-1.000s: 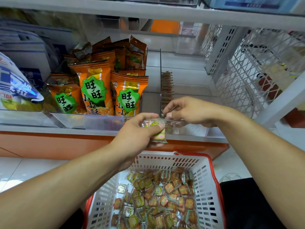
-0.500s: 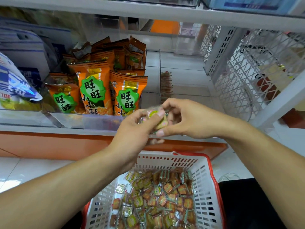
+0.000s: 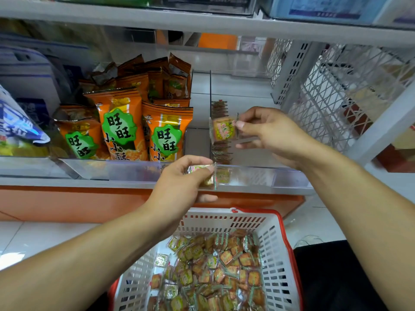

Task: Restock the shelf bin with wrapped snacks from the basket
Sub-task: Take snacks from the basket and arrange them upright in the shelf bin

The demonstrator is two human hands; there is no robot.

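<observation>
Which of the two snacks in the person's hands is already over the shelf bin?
The snack in the right hand, the packet held upright above the clear bin. The left hand's packet sits lower, at the front lip.

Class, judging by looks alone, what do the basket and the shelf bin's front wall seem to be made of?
Basket: likely moulded plastic, matt white with a red rim; regular slotted walls suggest it. Shelf bin front wall: clear glossy plastic, probably acrylic; the snacks show through it.

We see our right hand pinching one wrapped snack upright over the clear shelf bin, our left hand gripping more snacks above the basket.
</observation>
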